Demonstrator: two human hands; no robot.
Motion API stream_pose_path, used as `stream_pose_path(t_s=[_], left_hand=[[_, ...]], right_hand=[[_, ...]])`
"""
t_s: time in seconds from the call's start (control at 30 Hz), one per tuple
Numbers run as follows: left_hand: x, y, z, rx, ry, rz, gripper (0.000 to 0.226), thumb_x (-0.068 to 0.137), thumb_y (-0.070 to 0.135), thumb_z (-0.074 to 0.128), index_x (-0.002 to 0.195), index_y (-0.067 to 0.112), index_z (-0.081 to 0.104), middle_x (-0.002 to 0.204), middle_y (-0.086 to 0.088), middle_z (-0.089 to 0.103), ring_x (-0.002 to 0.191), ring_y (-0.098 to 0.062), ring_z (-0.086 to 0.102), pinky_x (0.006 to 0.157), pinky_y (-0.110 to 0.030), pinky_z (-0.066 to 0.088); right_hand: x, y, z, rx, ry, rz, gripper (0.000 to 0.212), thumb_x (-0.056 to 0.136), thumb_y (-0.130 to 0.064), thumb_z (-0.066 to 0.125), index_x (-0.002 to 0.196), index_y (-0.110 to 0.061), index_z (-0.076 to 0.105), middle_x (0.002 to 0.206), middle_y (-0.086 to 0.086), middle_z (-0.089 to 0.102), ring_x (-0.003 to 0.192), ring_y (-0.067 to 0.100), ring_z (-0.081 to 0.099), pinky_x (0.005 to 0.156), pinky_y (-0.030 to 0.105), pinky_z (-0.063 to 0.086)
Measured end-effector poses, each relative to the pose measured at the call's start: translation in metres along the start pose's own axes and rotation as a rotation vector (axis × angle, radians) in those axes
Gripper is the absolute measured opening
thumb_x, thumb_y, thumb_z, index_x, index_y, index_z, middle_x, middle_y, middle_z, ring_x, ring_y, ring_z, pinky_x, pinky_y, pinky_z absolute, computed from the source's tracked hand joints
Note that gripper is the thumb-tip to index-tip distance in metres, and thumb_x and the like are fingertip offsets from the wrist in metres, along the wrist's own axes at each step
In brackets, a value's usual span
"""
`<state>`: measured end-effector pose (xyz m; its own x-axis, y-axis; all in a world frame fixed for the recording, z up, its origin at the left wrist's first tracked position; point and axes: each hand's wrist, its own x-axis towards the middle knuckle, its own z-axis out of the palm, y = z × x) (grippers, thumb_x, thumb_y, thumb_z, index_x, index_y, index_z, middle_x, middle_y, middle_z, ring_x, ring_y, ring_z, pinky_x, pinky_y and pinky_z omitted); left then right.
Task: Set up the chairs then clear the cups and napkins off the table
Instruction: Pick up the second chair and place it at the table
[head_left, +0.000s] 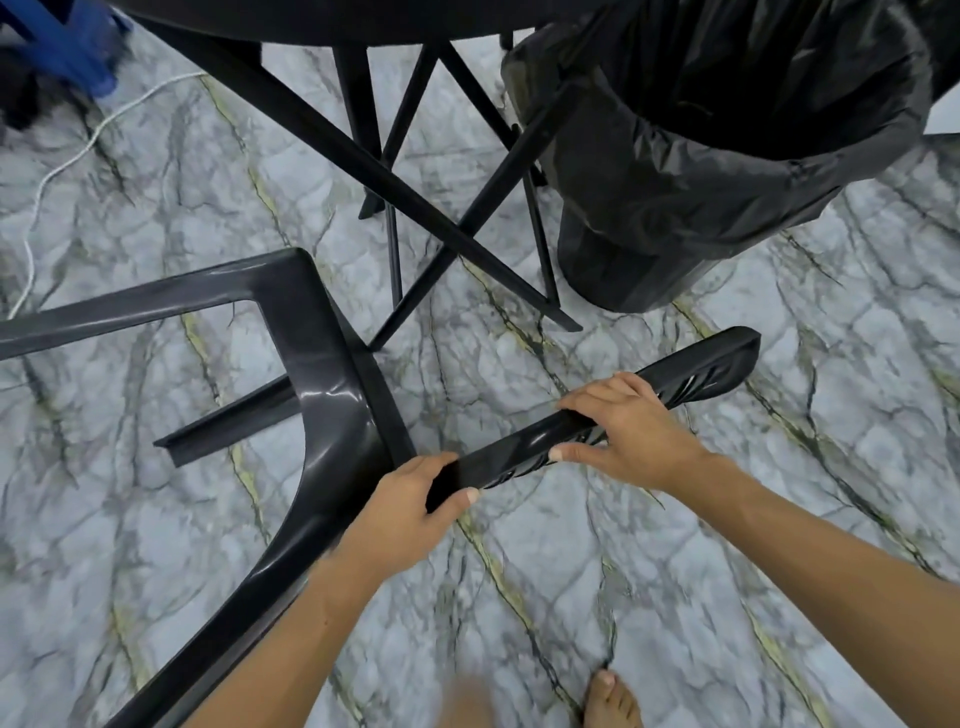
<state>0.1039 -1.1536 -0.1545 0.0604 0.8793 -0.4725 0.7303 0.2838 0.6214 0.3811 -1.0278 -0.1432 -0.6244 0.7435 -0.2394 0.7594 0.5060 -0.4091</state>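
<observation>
A dark grey plastic chair lies tipped over on the marble floor, its legs stretching left and toward the lower left. Both of my hands hold its slatted backrest edge, which runs from centre to right. My left hand grips the lower end of that edge, close to the chair's seat corner. Farther up the same edge, my right hand wraps it with fingers over the top. The table shows only as a dark underside along the top; no cups or napkins are in view.
Black crossed table legs stand just beyond the chair. A bin lined with a black bag sits at upper right. A white cable trails across the floor at left, near a blue object. My bare foot is at the bottom.
</observation>
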Motion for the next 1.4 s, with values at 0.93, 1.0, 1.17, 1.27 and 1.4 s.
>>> stream_pose_path(t_s=[0.93,1.0,1.17,1.27,1.4], left_hand=[[0.004,0.044,0.039,0.079,0.053,0.017,0.067,0.089,0.073,0.046,0.133,0.024,0.058,0.112,0.007,0.066,0.102,-0.015,0.064,0.089,-0.042,0.055],[0.017,0.063,0.038,0.12,-0.043,0.061,0.058,0.095,0.066,0.045,0.134,0.025,0.055,0.114,0.005,0.066,0.103,-0.017,0.062,0.09,-0.042,0.053],[0.022,0.107,0.041,-0.009,-0.083,0.175,0.038,0.098,0.058,0.05,0.122,0.03,0.06,0.089,0.008,0.065,0.079,-0.009,0.061,0.068,-0.032,0.051],[-0.001,0.114,0.03,-0.022,0.048,0.182,0.044,0.095,0.066,0.044,0.12,0.034,0.06,0.085,0.012,0.062,0.075,-0.007,0.059,0.065,-0.028,0.047],[-0.032,0.128,0.007,-0.033,0.198,0.175,0.044,0.096,0.067,0.042,0.122,0.036,0.057,0.09,0.017,0.061,0.078,-0.005,0.06,0.073,-0.038,0.053]], right_hand=[[-0.039,0.076,-0.025,0.057,0.08,0.097,0.075,0.071,-0.087,0.04,0.109,-0.027,0.066,0.096,-0.013,0.06,0.096,0.016,0.048,0.1,0.034,0.025],[-0.041,0.07,-0.027,0.091,0.071,0.097,0.077,0.071,-0.088,0.039,0.106,-0.026,0.066,0.093,-0.014,0.058,0.093,0.013,0.045,0.099,0.035,0.025],[-0.055,0.045,-0.035,0.08,0.081,0.066,0.059,0.073,-0.08,0.054,0.099,-0.028,0.065,0.091,-0.016,0.056,0.094,0.011,0.044,0.098,0.038,0.024],[-0.059,0.019,-0.058,0.029,0.114,0.033,0.055,0.074,-0.074,0.061,0.099,-0.025,0.067,0.092,-0.013,0.059,0.096,0.012,0.048,0.096,0.039,0.026],[-0.061,-0.025,-0.102,-0.086,0.157,-0.039,0.055,0.077,-0.071,0.058,0.096,-0.02,0.068,0.091,-0.008,0.061,0.095,0.017,0.051,0.095,0.038,0.025]])
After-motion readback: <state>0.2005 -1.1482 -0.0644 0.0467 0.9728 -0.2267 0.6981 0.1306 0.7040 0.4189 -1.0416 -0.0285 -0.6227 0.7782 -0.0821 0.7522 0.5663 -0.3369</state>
